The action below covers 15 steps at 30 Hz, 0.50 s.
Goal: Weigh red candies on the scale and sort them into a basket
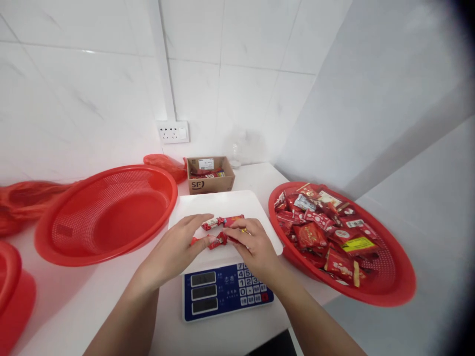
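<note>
Both hands are over the white tray point(222, 201) of a blue digital scale point(222, 296). Several red wrapped sweets point(217, 241) lie between them on the tray. My left hand point(181, 247) comes from the left, its thumb and fingers curved round the left ends of the sweets, touching a red wrapper. My right hand point(254, 244) has its fingers bent over the right ends, partly hiding them. Another red wrapper point(233, 220) lies just behind the fingers. The scale's displays look dark.
An empty red basket point(106, 212) stands left, with red bags point(33, 195) beyond it. A red basket point(401, 267) full of wrapped sweets stands right. Behind the scale are an open cardboard box point(211, 185) and a clear bottle point(236, 154). A dark object point(274, 346) shows at the bottom edge.
</note>
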{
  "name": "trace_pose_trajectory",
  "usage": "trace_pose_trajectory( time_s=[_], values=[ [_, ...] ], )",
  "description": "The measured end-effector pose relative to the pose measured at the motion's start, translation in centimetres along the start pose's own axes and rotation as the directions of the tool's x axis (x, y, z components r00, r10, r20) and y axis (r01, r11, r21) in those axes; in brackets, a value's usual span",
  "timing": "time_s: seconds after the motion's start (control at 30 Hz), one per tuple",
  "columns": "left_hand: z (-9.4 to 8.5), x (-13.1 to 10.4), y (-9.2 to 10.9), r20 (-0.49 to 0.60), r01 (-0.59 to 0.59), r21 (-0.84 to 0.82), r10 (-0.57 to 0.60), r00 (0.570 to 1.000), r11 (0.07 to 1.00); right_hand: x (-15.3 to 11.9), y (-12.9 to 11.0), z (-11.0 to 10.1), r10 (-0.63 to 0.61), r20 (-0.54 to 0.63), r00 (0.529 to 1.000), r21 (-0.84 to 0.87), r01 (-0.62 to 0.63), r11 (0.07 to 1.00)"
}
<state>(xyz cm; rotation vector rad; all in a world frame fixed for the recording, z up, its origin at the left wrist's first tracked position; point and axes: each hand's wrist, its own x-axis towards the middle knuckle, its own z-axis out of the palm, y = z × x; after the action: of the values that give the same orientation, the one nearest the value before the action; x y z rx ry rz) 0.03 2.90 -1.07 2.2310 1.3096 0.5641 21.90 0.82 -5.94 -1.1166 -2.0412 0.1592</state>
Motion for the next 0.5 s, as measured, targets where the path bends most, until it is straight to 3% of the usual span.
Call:
trace_pose_trajectory(
  time_s=[0.3, 0.4, 0.5],
  values=[
    [0.8, -2.6, -0.8, -0.011, 0.006, 0.089, -0.005, 1.0, 0.996, 0.3, 0.4, 1.4, -0.089, 0.021, 0.996, 0.13, 0.085, 0.988],
    [1.3, -3.4, -1.2, -0.054, 0.052, 0.1, -0.047, 0.997, 0.994, -0.6, 0.6, 0.6, -0.036, -0.026, 0.999, 0.115, 0.038, 0.993],
    [1.7, -3.6, -1.7, -0.081, 0.09, 0.097, -0.083, 0.993, 0.991, -2.5, 0.4, -0.8, 0.024, -0.159, 0.987, 0.087, -0.01, 0.996]
  ],
)
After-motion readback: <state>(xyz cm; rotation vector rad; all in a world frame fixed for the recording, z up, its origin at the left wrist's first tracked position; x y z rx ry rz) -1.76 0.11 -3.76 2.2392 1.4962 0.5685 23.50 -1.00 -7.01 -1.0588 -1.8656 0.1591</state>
